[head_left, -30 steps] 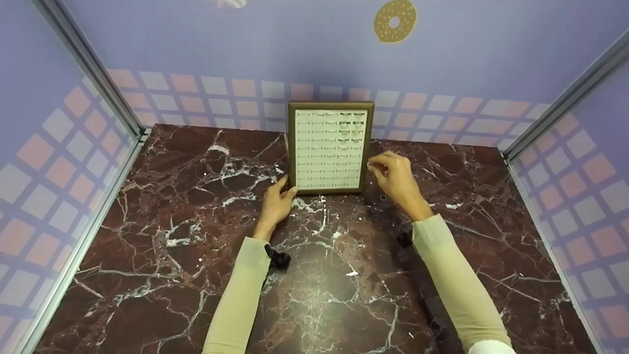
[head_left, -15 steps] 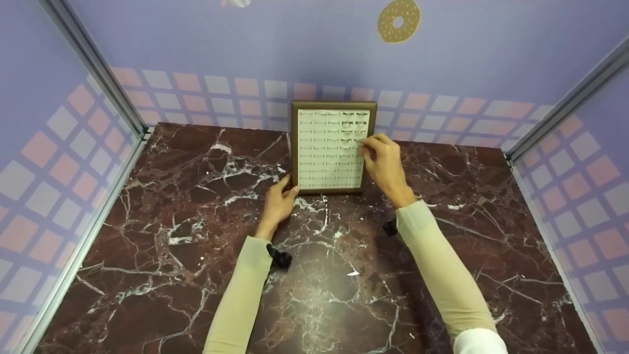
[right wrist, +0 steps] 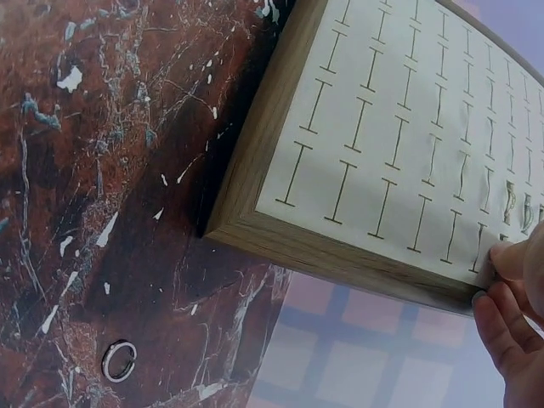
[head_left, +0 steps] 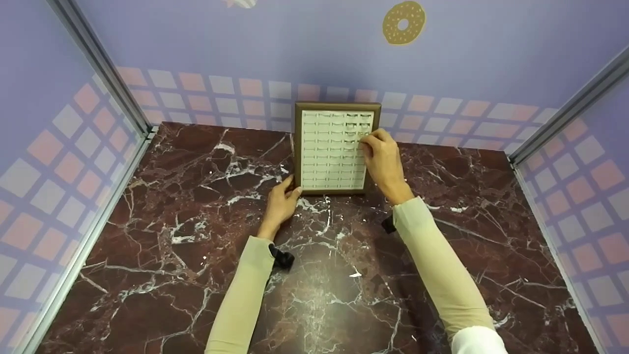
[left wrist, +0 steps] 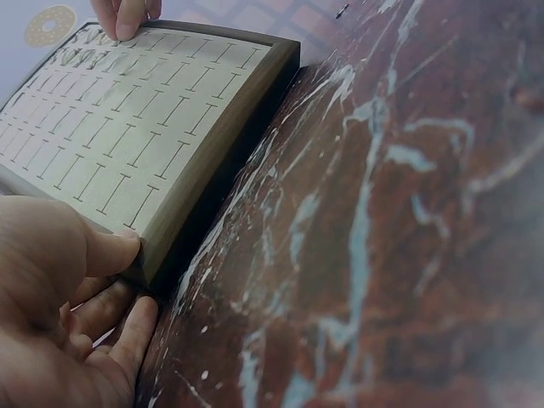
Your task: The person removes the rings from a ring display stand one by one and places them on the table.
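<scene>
A ring display board (head_left: 334, 169) with a brown wooden frame and rows of slits in white padding stands tilted at the back of the table. Several rings (head_left: 351, 125) sit in its slits at the upper right. My left hand (head_left: 281, 206) grips the frame's lower left corner, thumb on the front and fingers along the side and underneath, as the left wrist view shows. At the right-hand column, just under the filled slits, my right hand (head_left: 385, 162) pinches a small ring against the padding; the fingertips (right wrist: 503, 259) hide most of it.
A loose silver ring (right wrist: 107, 361) lies on the dark red marbled table (head_left: 186, 275), seen in the right wrist view. Purple walls with pink and white squares (head_left: 228, 105) enclose the table behind and at both sides.
My right hand has moved up and left from beside the frame's right edge to the board's right column, where its fingertips now press. The left hand keeps its grip on the corner.
</scene>
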### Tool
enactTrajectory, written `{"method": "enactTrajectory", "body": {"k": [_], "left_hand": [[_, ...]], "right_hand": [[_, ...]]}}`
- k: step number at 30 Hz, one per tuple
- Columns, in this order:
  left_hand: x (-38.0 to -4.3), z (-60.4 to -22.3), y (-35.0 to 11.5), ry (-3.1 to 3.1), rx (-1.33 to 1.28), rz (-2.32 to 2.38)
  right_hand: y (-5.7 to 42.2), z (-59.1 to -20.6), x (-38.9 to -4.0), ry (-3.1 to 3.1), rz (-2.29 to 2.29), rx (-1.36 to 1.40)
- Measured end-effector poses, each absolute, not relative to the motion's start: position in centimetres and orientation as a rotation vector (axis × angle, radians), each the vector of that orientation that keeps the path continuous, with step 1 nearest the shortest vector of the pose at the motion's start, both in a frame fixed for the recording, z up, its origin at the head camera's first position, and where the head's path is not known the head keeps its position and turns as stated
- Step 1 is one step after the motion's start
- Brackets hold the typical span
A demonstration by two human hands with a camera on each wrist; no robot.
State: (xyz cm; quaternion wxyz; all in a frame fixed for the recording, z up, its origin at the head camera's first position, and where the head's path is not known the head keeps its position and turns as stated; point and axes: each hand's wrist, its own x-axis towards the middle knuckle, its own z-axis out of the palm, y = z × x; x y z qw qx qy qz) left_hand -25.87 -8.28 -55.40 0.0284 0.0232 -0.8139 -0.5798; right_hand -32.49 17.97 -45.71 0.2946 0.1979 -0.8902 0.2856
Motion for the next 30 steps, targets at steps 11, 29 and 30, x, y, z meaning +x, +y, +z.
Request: {"method": "enactTrajectory", "body": {"k": [11, 29, 30], "left_hand": [[-26.0, -55.5, -8.3, -2.491, 0.055, -1.789], [-25.8, -55.3, -8.4, -2.514, 0.053, -1.826], [-25.8, -55.3, -8.4, -2.51, 0.051, -1.826]], "right_hand": [[17.9, -45.5, -32.3, -2.413, 0.609, 0.547], [18.3, -44.7, -31.1, -2.418, 0.614, 0.586], [18.4, -44.6, -31.1, -2.414, 0.618, 0.596]]}}
